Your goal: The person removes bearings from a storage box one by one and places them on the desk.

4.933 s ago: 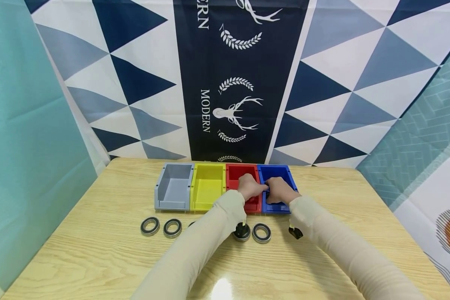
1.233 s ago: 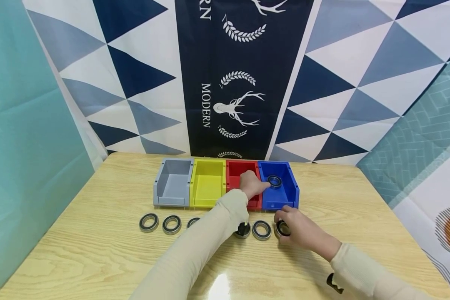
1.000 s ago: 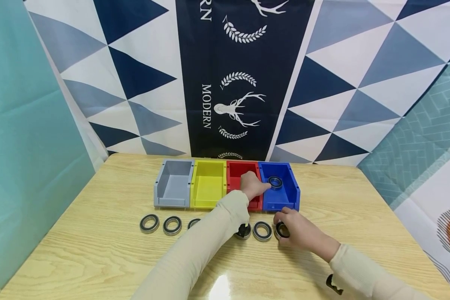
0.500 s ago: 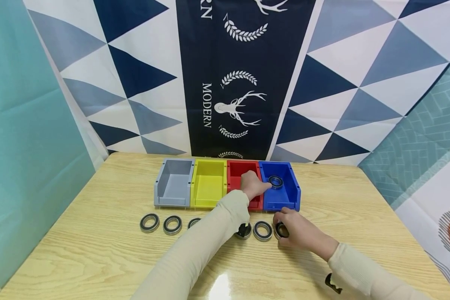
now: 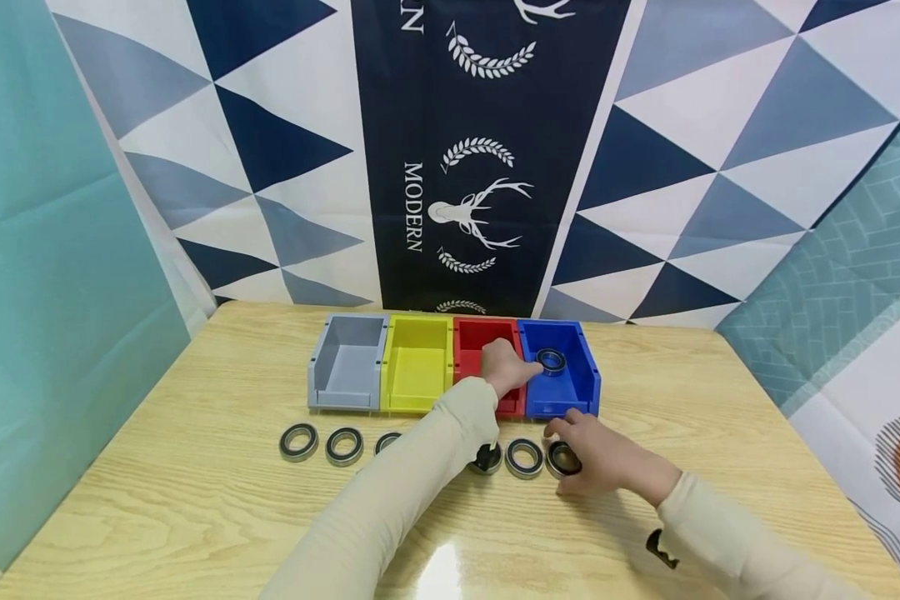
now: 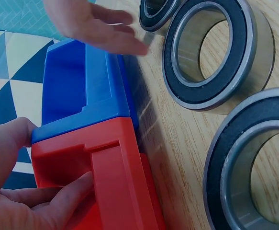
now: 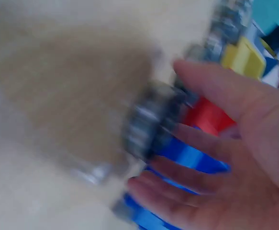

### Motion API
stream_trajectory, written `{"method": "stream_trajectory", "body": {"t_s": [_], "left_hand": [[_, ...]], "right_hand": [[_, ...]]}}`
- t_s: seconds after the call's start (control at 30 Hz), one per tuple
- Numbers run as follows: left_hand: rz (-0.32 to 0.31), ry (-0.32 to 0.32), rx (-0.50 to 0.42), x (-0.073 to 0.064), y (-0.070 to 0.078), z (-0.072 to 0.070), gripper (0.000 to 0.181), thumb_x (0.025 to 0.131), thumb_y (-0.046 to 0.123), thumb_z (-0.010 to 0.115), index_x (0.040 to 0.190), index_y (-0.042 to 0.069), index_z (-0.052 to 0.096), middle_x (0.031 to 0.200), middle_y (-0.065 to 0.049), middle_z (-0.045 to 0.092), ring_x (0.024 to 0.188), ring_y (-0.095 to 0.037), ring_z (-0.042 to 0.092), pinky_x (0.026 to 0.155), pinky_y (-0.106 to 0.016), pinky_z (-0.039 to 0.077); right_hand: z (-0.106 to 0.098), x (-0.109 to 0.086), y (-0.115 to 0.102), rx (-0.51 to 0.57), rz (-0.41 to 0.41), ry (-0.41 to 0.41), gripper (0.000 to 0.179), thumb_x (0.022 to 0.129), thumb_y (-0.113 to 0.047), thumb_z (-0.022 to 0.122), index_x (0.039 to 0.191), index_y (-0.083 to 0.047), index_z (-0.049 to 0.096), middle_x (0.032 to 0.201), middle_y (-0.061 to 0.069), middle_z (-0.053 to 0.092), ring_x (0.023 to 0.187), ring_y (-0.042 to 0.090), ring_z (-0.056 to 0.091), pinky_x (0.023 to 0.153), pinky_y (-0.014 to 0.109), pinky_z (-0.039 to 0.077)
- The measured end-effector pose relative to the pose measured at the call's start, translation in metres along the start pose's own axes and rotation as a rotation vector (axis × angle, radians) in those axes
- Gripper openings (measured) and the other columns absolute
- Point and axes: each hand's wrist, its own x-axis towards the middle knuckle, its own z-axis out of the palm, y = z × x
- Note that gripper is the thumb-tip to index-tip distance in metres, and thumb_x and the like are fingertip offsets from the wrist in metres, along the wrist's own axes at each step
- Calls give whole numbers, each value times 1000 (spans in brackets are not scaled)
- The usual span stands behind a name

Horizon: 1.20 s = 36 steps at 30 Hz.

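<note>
My left hand [image 5: 504, 367] reaches into the red bin [image 6: 117, 167], its thumb over the wall beside the blue bin [image 5: 553, 405] and its fingers curled inside; it grips that wall. My right hand [image 5: 596, 450] hovers around the rightmost ball bearing [image 5: 551, 461] on the table, thumb and fingers spread apart on either side. In the blurred right wrist view, the fingers stand apart from that bearing [image 7: 146, 124]. Another ball bearing [image 5: 561, 363] lies inside the blue bin. Just left of the right hand is a bearing [image 5: 510, 460] lying flat.
More bearings lie in a row along the front of the bins, including one at the left end [image 5: 285, 444]; my left sleeve [image 5: 397, 492] hides part of the row. A yellow bin [image 5: 417, 377] and a grey bin [image 5: 348, 387] adjoin the red one on the wooden table [image 5: 195, 500].
My right hand has left the blue bin, where a bearing now lies, and moved to the rightmost table bearing. Lately its fingers have spread slightly. The left hand stays at the red bin.
</note>
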Motion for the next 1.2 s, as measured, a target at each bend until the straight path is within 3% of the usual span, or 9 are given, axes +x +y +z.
{"method": "stream_trajectory", "body": {"t_s": [0.13,0.3,0.43,0.53,0.7,0.83,1.07,1.2], "left_hand": [[-1,0,0,0,0,-1,29,79,29,76,88,3,67,84,-10,74,64,-17,63,62,-26,56],[9,1,-4,0,-1,0,29,79,28,75,88,2,67,86,-11,75,68,-19,66,64,-28,57],[1,-2,-12,0,-1,2,33,79,29,76,94,2,68,92,-11,75,74,-20,69,70,-30,59],[8,1,-2,2,-2,3,33,79,30,76,92,1,68,89,-11,75,71,-19,67,67,-28,58],[37,9,23,5,-2,0,31,80,31,75,87,2,67,80,-11,73,64,-18,64,59,-25,54],[36,2,26,5,-2,-2,33,80,32,75,92,2,68,84,-10,74,68,-18,66,64,-27,57],[23,-16,51,3,-2,-1,37,80,34,75,98,3,68,89,-10,74,72,-18,67,71,-29,58],[24,-11,48,2,-2,2,37,79,34,76,97,2,68,88,-10,74,71,-18,67,69,-29,58]], "right_hand": [[-28,6,2,8,-30,-165,49,70,-21,82,110,-3,61,105,12,63,92,24,59,80,41,52],[-59,17,2,26,-78,-251,33,70,-8,78,100,-4,66,98,9,68,86,23,62,74,34,52],[-77,26,2,-5,-16,-319,33,67,-11,83,98,-9,70,99,5,70,89,21,63,74,32,53],[-87,33,3,-41,42,-364,39,65,-18,87,99,-9,70,102,7,69,92,22,63,78,35,54],[-99,52,12,-57,113,-401,47,67,-26,86,106,-8,65,111,14,65,101,27,60,87,42,52],[-105,68,24,-37,196,-429,51,71,-29,83,113,-7,64,117,16,63,104,28,58,92,45,51],[-104,94,34,-72,267,-366,50,73,-28,80,113,-3,63,117,19,62,100,27,59,92,46,51],[-102,106,34,-76,387,-369,51,73,-27,78,117,-6,62,123,19,59,102,29,58,93,49,50]]}}
